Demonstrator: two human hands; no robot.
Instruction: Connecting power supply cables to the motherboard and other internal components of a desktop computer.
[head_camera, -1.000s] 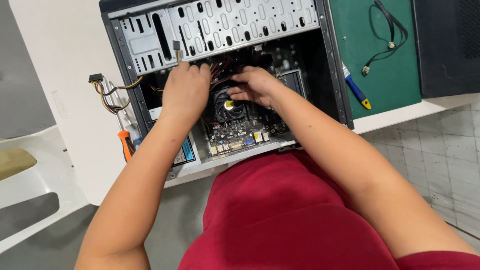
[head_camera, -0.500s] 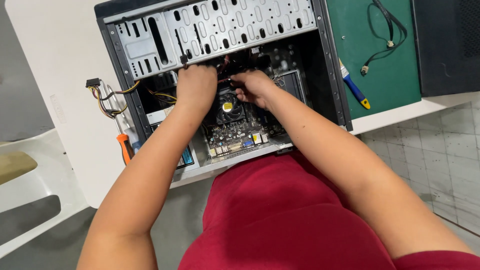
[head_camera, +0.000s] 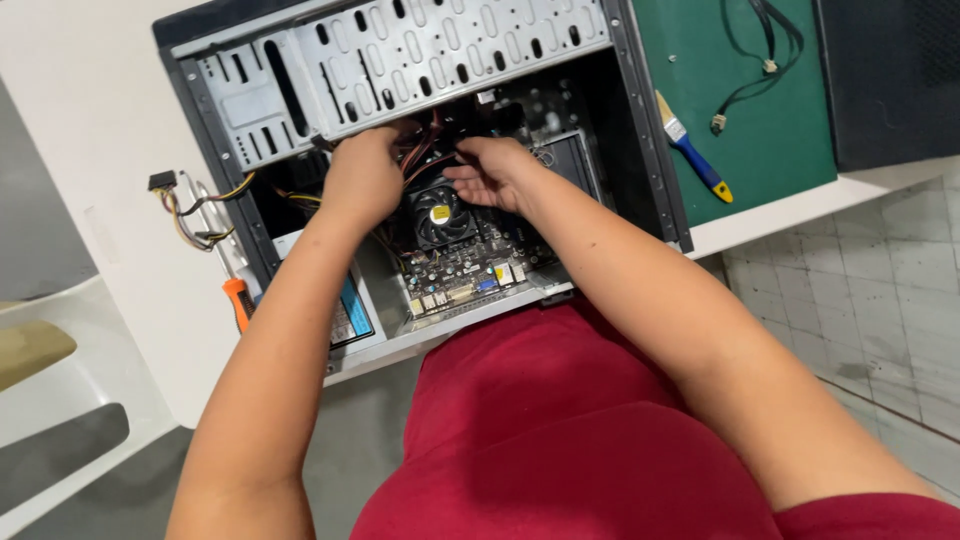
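Observation:
An open desktop computer case (head_camera: 640, 150) lies on its side on a white table. Its motherboard (head_camera: 470, 270) with a black CPU fan (head_camera: 438, 212) is exposed. My left hand (head_camera: 362, 178) is inside the case at the left of the fan, fingers curled down among red and orange cables (head_camera: 425, 150). My right hand (head_camera: 492, 172) reaches in from the right just above the fan, fingers bent toward the same cables. What either hand grips is hidden. A perforated metal drive cage (head_camera: 400, 55) spans the top of the case.
A bundle of power cables with a connector (head_camera: 175, 200) hangs out of the case's left side. An orange-handled screwdriver (head_camera: 236, 300) lies beside it. A blue-handled brush (head_camera: 695, 150) and a black cable (head_camera: 760, 60) rest on a green mat (head_camera: 790, 130). White chair (head_camera: 60, 400) at left.
Both hands have moved up, deeper into the case, from over the fan toward the cables under the drive cage. The view has shifted slightly.

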